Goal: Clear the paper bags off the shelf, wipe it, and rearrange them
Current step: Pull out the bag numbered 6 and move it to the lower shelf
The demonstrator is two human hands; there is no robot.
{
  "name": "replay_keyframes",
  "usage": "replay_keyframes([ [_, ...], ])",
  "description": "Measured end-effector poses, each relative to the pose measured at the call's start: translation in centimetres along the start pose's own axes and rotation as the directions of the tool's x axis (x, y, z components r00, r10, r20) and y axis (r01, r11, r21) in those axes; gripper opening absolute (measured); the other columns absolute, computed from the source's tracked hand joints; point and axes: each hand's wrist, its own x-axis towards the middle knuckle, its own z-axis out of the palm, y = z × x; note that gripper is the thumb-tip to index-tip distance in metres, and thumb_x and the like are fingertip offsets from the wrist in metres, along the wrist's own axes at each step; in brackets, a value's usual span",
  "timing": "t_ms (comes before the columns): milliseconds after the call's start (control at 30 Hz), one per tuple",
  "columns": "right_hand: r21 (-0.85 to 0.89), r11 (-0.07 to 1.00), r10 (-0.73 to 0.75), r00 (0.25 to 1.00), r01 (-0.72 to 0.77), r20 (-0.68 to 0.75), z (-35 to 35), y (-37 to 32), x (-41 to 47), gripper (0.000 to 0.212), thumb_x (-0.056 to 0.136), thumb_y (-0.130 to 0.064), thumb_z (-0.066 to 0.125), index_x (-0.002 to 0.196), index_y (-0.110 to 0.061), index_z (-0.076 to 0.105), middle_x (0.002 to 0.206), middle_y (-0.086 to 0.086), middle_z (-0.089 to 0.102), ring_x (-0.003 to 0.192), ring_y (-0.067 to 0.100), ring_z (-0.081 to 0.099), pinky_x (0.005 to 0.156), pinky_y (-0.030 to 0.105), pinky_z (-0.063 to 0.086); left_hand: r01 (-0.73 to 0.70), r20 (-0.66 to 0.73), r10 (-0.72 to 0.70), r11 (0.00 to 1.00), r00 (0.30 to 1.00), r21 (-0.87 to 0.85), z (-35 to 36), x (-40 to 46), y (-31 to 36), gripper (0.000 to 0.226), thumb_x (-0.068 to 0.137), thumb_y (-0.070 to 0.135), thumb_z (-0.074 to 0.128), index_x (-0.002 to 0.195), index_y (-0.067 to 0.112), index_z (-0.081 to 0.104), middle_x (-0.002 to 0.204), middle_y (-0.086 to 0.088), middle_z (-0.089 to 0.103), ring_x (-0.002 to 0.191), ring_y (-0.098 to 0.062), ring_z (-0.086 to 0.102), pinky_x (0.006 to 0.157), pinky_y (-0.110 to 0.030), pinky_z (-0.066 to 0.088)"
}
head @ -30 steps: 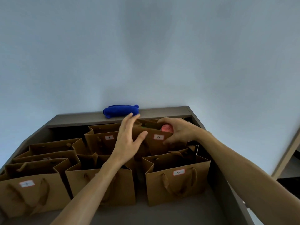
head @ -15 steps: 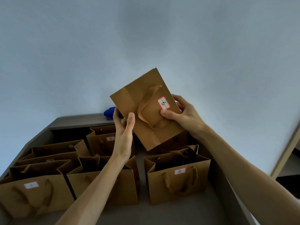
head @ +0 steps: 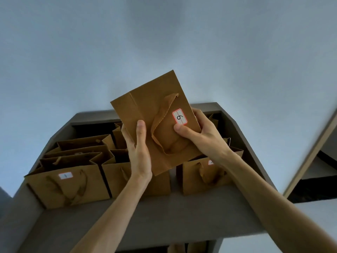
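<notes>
- Forearms of mine come in from 6 o'clock and 4 o'clock, both rising toward the middle of the view.
- Shelf (head: 191, 212) edge lies nearest me, a grey board with a bare strip in front of the bags.
- At 8 o'clock stands the bag labelled 1 (head: 69, 187), upright and open at the top, its label facing me and its handle hanging down the front.
- Just right of it stands a second front bag (head: 118, 178), partly hidden behind my left wrist.
- At 4 o'clock of centre stands the right front bag (head: 202, 178); my right forearm crosses its label, so I cannot read the number.
- My left hand (head: 139, 154) grips the lower left edge of the bag labelled 6 (head: 155, 121), thumb pressed flat on the front face, fingers (head: 125, 132) wrapped behind.
- My right hand (head: 204, 136) clamps the same bag on its right side, thumb just under the white label, fingers curled round the back edge.
- That bag is lifted clear above the shelf, folded flat, tilted with its top toward 11 o'clock, its handle lying loose across the face.
- Behind the front row, at 9 o'clock, more open bags (head: 82, 145) stand close together against the shelf's dark back.
- Farthest off, a pale wall (head: 164, 42) fills everything from 10 to 2 o'clock.
</notes>
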Motion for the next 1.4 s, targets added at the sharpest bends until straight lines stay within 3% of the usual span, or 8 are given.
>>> replay_keyframes([
  [200, -0.044, 0.999, 0.027, 0.999, -0.029, -0.035, 5.0, -1.0, -5.1, 0.066, 0.073, -0.046, 0.070, 0.129, -0.039, 0.037, 0.120, -0.012, 0.056, 0.102, 0.011, 0.063, 0.078, 0.025, 0.059, 0.037, 0.028, -0.037, 0.999, 0.999, -0.013, -5.5, -3.1, 1.7, 0.063, 0.078, 0.070, 0.050, 0.133, 0.055, 0.022, 0.135, 0.015, 0.047, 0.121, -0.015, 0.053, 0.101, -0.047, 0.047],
  [300, -0.031, 0.999, 0.039, 0.998, -0.040, -0.044, 7.8, -1.2, -8.0, 0.064, 0.073, -0.046, 0.069, 0.128, -0.040, 0.037, 0.117, -0.015, 0.056, 0.100, 0.008, 0.062, 0.069, 0.018, 0.057, 0.069, 0.062, -0.068, 0.998, 0.996, -0.013, -8.9, -4.9, 2.2, 0.070, 0.072, 0.074, 0.053, 0.134, 0.056, 0.025, 0.136, 0.015, 0.048, 0.120, -0.013, 0.055, 0.098, -0.046, 0.050],
  [433, -0.002, 0.996, 0.087, 0.994, -0.087, -0.069, 11.3, -0.9, -12.0, 0.059, 0.070, -0.045, 0.069, 0.121, -0.045, 0.040, 0.115, -0.018, 0.056, 0.097, 0.006, 0.063, 0.067, 0.016, 0.055, 0.116, 0.126, -0.106, 0.991, 0.986, -0.070, -13.1, -7.8, 3.1, 0.051, 0.081, 0.062, 0.053, 0.125, 0.060, 0.026, 0.136, 0.009, 0.048, 0.119, -0.018, 0.057, 0.094, -0.046, 0.052],
  [600, -0.018, 0.987, 0.157, 0.985, -0.158, -0.068, 14.6, -0.2, -16.7, 0.048, 0.071, -0.045, 0.068, 0.110, -0.049, 0.042, 0.114, -0.022, 0.054, 0.098, 0.003, 0.061, 0.065, 0.010, 0.051, 0.179, 0.154, -0.170, 0.983, 0.973, -0.041, -17.7, -11.7, 3.1, 0.056, 0.079, 0.066, 0.053, 0.126, 0.063, 0.023, 0.131, 0.018, 0.048, 0.115, -0.011, 0.057, 0.096, -0.045, 0.051],
  [733, -0.020, 0.964, 0.263, 0.964, -0.264, -0.043, 16.6, 2.4, -21.1, 0.049, 0.072, -0.047, 0.070, 0.111, -0.057, 0.041, 0.114, -0.025, 0.056, 0.100, 0.004, 0.062, 0.068, 0.013, 0.053, 0.258, 0.168, -0.258, 0.966, 0.951, 0.021, -22.0, -15.6, 1.3, 0.069, 0.060, 0.083, 0.059, 0.119, 0.075, 0.026, 0.135, 0.018, 0.047, 0.117, -0.017, 0.058, 0.094, -0.051, 0.051],
  [1000, 0.023, 0.898, 0.439, 0.898, -0.439, 0.000, 17.8, 7.5, -26.8, 0.053, 0.071, -0.044, 0.074, 0.115, -0.051, 0.046, 0.116, -0.016, 0.060, 0.099, 0.006, 0.065, 0.072, 0.019, 0.055, 0.389, 0.111, -0.404, 0.911, 0.908, 0.134, -26.2, -22.1, -2.4, 0.090, 0.054, 0.086, 0.060, 0.133, 0.063, 0.022, 0.136, 0.016, 0.048, 0.116, -0.018, 0.059, 0.095, -0.049, 0.051],
  [1233, -0.018, 0.794, 0.606, 0.790, -0.607, 0.091, 16.9, 14.1, -30.4, 0.058, 0.072, -0.045, 0.076, 0.122, -0.043, 0.047, 0.119, -0.011, 0.061, 0.102, 0.014, 0.066, 0.078, 0.028, 0.059, 0.601, 0.060, -0.619, 0.778, 0.783, 0.182, -29.3, -27.5, -7.6, 0.097, 0.048, 0.084, 0.065, 0.133, 0.058, 0.026, 0.130, 0.010, 0.054, 0.102, -0.018, 0.067, 0.073, -0.033, 0.059],
  [1400, -0.068, 0.702, 0.712, 0.694, -0.709, 0.106, 16.9, 18.8, -31.3, 0.059, 0.076, -0.051, 0.071, 0.126, -0.044, 0.040, 0.123, -0.011, 0.057, 0.101, 0.010, 0.062, 0.072, 0.021, 0.057, 0.767, 0.019, -0.771, 0.635, 0.636, 0.090, -30.2, -28.6, -11.7, 0.077, 0.070, 0.072, 0.063, 0.136, 0.052, 0.030, 0.128, 0.001, 0.057, 0.104, -0.026, 0.067, 0.080, -0.051, 0.057],
])
